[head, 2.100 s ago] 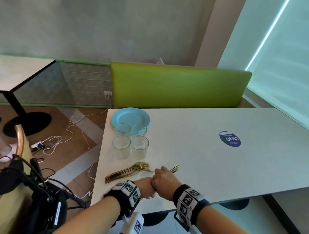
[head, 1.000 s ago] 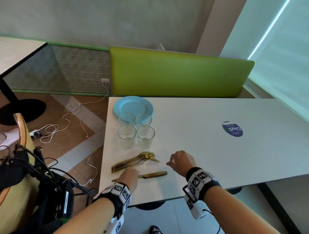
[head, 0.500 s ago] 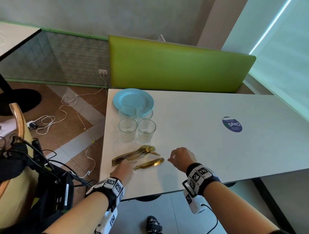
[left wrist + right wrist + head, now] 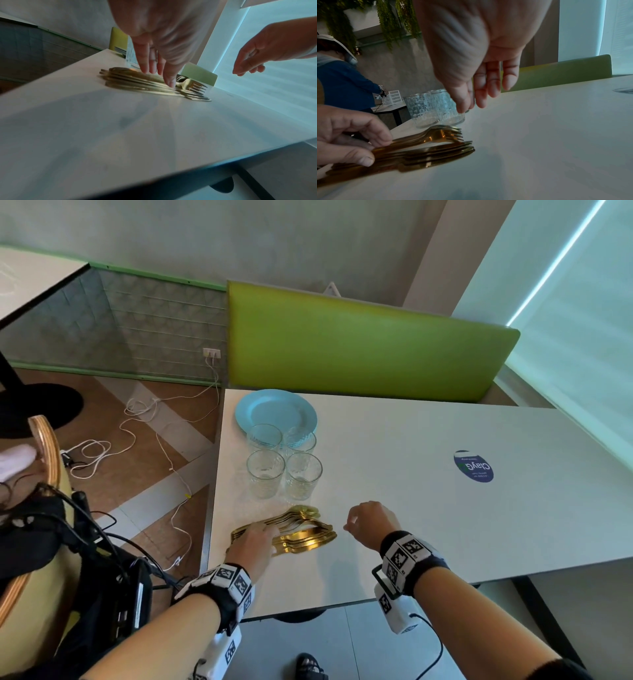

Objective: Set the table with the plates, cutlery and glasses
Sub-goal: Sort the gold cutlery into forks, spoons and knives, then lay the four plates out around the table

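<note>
On the left end of the white bench [image 4: 394,508] sits a stack of blue plates [image 4: 274,409], its number unreadable; four glasses [image 4: 265,472] stand in a square just in front of it. Nearer lies one pile of gold cutlery [image 4: 301,534]; the right wrist view shows fork tines and knife blades, too overlapped to count. The left hand [image 4: 251,546] lies on the handles, fingertips [image 4: 169,82] pressing down, thumb at the near edge. The right hand [image 4: 371,522] hovers just right of the pile, fingers loosely extended, holding nothing.
</note>
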A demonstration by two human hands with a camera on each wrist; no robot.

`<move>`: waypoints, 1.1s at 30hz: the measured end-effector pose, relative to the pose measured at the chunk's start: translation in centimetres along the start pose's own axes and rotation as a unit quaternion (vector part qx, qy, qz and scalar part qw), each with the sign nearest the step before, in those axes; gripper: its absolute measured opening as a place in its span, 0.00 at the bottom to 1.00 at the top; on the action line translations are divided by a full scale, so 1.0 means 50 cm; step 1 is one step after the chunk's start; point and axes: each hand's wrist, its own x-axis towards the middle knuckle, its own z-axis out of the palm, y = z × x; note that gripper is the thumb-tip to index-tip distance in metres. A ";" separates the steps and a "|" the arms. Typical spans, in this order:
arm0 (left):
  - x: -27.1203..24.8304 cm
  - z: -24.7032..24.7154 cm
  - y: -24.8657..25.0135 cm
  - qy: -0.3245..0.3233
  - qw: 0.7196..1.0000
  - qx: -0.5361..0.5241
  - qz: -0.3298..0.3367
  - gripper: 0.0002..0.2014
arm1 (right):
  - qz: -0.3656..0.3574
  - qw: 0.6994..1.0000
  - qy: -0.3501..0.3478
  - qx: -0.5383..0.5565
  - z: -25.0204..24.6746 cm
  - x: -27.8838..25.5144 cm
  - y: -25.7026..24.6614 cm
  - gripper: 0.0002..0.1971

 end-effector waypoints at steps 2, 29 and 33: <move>0.005 -0.015 0.001 0.000 1.000 0.001 0.007 0.15 | 0.002 1.000 0.007 0.002 -0.015 0.007 -0.004 0.14; 0.510 -0.484 -0.058 -0.019 0.985 -0.043 -0.164 0.11 | 0.023 0.994 -0.036 0.105 -0.231 0.537 -0.007 0.18; 0.567 -0.428 -0.112 -0.082 0.972 0.011 -0.222 0.20 | 0.030 0.984 -0.107 0.138 -0.186 0.601 -0.025 0.24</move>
